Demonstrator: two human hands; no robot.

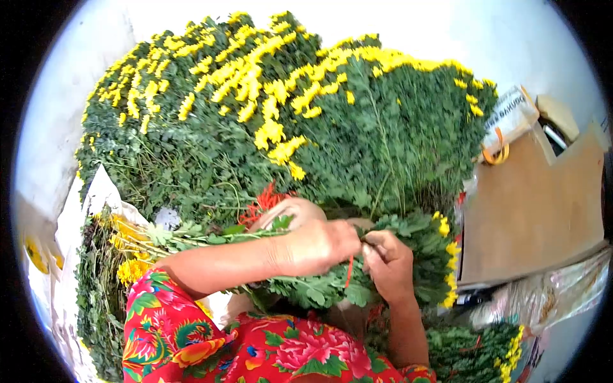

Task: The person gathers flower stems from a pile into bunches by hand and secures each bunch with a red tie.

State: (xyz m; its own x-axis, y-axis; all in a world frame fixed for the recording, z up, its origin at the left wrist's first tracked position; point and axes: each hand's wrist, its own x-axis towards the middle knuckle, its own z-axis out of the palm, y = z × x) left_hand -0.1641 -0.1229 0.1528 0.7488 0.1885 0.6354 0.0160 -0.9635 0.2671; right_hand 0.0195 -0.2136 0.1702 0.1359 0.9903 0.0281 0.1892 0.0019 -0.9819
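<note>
1. Head view shows us a leafy chrysanthemum bunch [319, 288] lying crosswise in front of the body, and we judge the work on it to be partway through: a red string [349, 271] hangs down over its leaves, with no finished knot that we can see.
2. As for what looks done, we see a large chrysanthemum heap [396, 127] beyond the hands, its yellow heads lined up in rows. At the lower right lies another bunch, the lower-right bunch [453, 350], with a red strand showing on it.
3. As for what looks left, we count the bunch under the hands, and perhaps the loose stems [102, 287] at the left. A tangle of spare red strings [265, 201] rests just past the left forearm.
4. Our left hand [324, 247] is clenched above the bunch; whether it grips string or stems is hidden from us.
5. Our right hand [388, 260] is curled, thumb and fingertips pinched together right beside the left fist; we can't make out what is between them.
6. We find the bunch directly beneath both hands, bare stems reaching out leftward past the left forearm, leaves spreading below the knuckles.
</note>
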